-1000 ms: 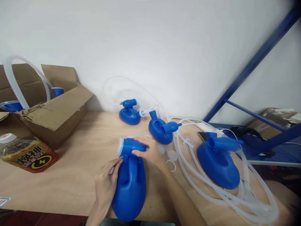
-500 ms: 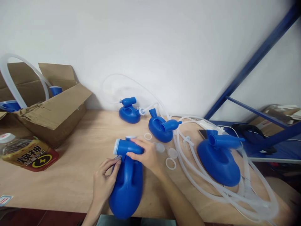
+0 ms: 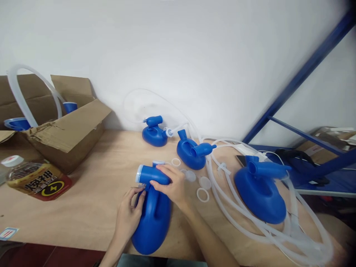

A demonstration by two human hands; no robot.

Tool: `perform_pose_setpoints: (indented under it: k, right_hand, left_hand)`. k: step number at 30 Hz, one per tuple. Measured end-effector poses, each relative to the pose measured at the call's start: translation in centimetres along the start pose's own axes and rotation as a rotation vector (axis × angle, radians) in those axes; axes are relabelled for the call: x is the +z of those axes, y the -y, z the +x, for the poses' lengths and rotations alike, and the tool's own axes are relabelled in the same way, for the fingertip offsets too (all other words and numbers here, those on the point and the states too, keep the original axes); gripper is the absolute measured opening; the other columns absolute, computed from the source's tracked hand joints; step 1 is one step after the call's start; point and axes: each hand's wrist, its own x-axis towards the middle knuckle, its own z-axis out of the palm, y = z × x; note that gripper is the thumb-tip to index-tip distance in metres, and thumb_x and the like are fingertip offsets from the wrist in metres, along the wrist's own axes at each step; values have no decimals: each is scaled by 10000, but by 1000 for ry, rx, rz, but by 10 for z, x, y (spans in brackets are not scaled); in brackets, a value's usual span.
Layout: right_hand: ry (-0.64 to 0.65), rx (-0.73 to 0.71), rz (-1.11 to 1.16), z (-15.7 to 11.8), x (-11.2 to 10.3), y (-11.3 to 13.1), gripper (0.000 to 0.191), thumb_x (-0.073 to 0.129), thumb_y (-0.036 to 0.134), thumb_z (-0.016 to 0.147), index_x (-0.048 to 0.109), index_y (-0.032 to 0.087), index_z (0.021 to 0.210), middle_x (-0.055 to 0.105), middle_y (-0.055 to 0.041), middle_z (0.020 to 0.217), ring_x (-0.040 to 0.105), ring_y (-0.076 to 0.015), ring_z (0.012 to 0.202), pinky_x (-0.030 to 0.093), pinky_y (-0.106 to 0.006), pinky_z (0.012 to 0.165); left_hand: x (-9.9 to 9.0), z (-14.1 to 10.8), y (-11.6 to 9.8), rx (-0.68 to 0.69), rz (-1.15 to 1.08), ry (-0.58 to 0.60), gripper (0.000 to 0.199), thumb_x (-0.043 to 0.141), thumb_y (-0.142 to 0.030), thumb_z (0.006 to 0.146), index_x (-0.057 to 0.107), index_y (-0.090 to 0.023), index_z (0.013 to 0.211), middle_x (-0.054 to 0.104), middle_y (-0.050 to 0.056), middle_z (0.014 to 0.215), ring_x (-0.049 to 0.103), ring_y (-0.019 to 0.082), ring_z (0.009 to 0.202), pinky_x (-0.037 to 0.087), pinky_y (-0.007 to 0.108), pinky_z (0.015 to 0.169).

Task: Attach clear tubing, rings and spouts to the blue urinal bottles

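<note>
A blue plastic urinal bottle (image 3: 152, 222) with a moulded handle lies at the table's front edge, before me. Across its top sits a blue cup-shaped funnel (image 3: 152, 175) with a pale rim facing left. My right hand (image 3: 171, 181) is closed round the funnel's right end, thumb below and fingers above. Just under the rim, my left hand (image 3: 132, 207) pinches a small clear plastic piece (image 3: 141, 185), partly hidden by the fingertips. Behind the funnel shows a pale-topped blue cap (image 3: 158, 162) on the bottle's neck.
More blue bottles stand behind (image 3: 154, 136), further right (image 3: 190, 154) and at the right (image 3: 260, 194), among coiled clear hoses (image 3: 233, 207). White rings (image 3: 203, 195) and clear discs (image 3: 205, 182) lie nearby. Leftward are an open carton (image 3: 75, 137) and a drink bottle (image 3: 41, 181). A blue rack (image 3: 300, 74) borders the right.
The whole view has shifted slightly, so everything appears a little further right. Both hands keep their grips on the funnel and the clear piece, with only slight finger movement.
</note>
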Motion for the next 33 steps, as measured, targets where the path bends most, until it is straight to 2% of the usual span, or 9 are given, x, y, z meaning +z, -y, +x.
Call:
perform_pose_setpoints:
  k: [6,9,15,21,25,29,33]
  right_hand:
    - [-61,-60,-74,-3,4,-2,359,793,412,898,776,201,1188,791,-98,1166,757,-269,1023,607,-402,945]
    - [-69,-55,-96,-5,4,-1,352,780,417,911,774,195,1184,792,-98,1165,756,-276,1024,607,-412,944]
    - [-84,-44,-119,-5,4,2,353,770,424,921,767,206,1198,790,-89,1175,755,-272,1024,613,-416,929]
    - [-123,-70,-164,-6,6,1,335,773,405,914,769,205,1183,795,-93,1153,757,-284,1002,617,-431,917]
    - [-121,-93,-160,-6,6,1,327,763,410,919,766,215,1182,797,-90,1144,760,-276,991,619,-421,918]
    - [-107,-96,-148,-5,4,1,327,758,419,922,770,208,1171,799,-92,1134,762,-269,990,623,-414,926]
    - [-131,-100,-142,-5,5,0,325,766,405,913,771,209,1172,800,-90,1135,762,-267,1000,622,-407,928]
  left_hand:
    - [7,-10,1,65,105,-25,298,504,-437,981,706,-235,1068,769,107,1147,697,333,1152,513,577,1054]
    - [12,-13,4,50,41,-57,309,497,-442,996,690,-225,1101,732,122,1190,660,318,1223,517,555,1077]
    - [10,-13,8,120,51,-10,354,503,-431,997,699,-215,1197,719,129,1286,637,311,1287,498,549,1137]
    - [13,-21,16,55,27,2,387,470,-355,993,695,-210,1273,716,117,1361,651,306,1308,513,539,1145]
    - [11,-13,20,59,-57,8,341,493,-323,977,724,-205,1199,730,123,1328,657,304,1302,515,537,1145]
    - [5,-2,19,144,-68,21,287,507,-326,979,756,-212,1066,746,120,1260,664,295,1284,539,512,1119]
    - [2,-1,16,174,-32,7,294,521,-349,981,769,-217,1068,762,114,1234,686,291,1251,550,503,1107]
